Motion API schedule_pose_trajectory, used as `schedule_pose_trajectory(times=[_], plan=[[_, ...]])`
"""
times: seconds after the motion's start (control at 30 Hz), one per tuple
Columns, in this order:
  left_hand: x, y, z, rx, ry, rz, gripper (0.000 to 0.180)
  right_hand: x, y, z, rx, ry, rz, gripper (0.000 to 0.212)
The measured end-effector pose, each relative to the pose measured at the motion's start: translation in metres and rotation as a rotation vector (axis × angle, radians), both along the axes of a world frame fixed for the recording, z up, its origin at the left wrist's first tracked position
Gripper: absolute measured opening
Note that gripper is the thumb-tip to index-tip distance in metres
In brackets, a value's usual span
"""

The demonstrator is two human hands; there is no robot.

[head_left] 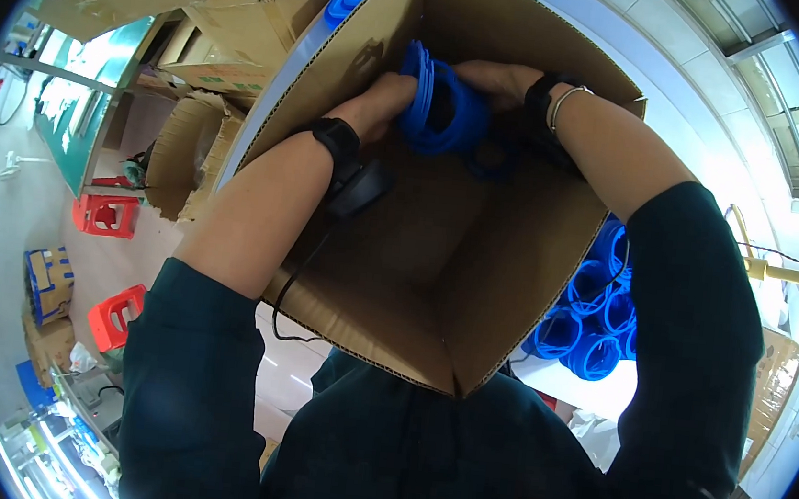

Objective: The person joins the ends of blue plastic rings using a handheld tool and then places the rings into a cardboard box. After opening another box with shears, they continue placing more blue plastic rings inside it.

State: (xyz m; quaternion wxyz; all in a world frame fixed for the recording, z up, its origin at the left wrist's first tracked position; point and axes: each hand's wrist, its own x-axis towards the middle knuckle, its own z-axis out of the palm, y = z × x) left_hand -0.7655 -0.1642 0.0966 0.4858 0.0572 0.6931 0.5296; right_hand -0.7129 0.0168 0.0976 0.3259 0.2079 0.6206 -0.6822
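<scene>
A bright workroom is seen, with a pale floor and cardboard stacked along one side. Inside a deep, open cardboard box [512, 280], a blue ring piece [422, 117] is held near the far end, close to the far left inner corner. It is smooth and vivid blue, short and round, with a dark hollow through its middle; thin, layered edges are shown at its left, where it may be doubled with another ring. Beside its lower right, a darker blue ring [490, 159] is half lost in shadow. The layered edge is gripped by the left hand [387, 102], whose grip is closed on it, some fingers being hidden. The right hand [500, 81] is laid against the upper right side, fingers bent; its fingertips are concealed, and how tight its grip is cannot be told. Dark bands are worn on both wrists, and a black rounded device [362, 188] with a cable is seen at the left one. To the right of the box, blue cylinders [591, 355] are grouped on a white table [597, 392]. Farther left, red stools [116, 317] are placed near a green-topped table [83, 137] and a torn-edged carton [178, 156].
</scene>
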Motion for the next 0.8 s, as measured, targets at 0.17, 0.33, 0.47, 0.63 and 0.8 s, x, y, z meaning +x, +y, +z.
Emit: schedule_pose_trajectory(times=[0.17, 0.33, 0.47, 0.63, 0.8], plan=[[0.024, -0.017, 0.008, 0.040, -0.062, 0.050, 0.034, 0.012, -0.014, -0.030, -0.052, -0.121, 0.100, 0.033], [0.038, -0.040, -0.017, -0.087, -0.160, -0.162, 0.030, 0.040, -0.019, -0.098, -0.215, 0.160, 0.494, 0.048], [0.043, -0.049, -0.055, -0.027, -0.205, -0.363, 0.028, 0.027, 0.001, -0.181, -0.426, 0.511, 1.112, 0.062], [0.048, -0.067, -0.074, -0.263, -0.173, -0.453, 0.028, 0.049, -0.032, -0.203, 0.042, 0.599, 1.254, 0.064], [0.064, -0.028, -0.048, -0.551, -0.025, -0.403, 0.027, 0.064, -0.019, -0.240, -0.372, 0.362, 0.891, 0.052]])
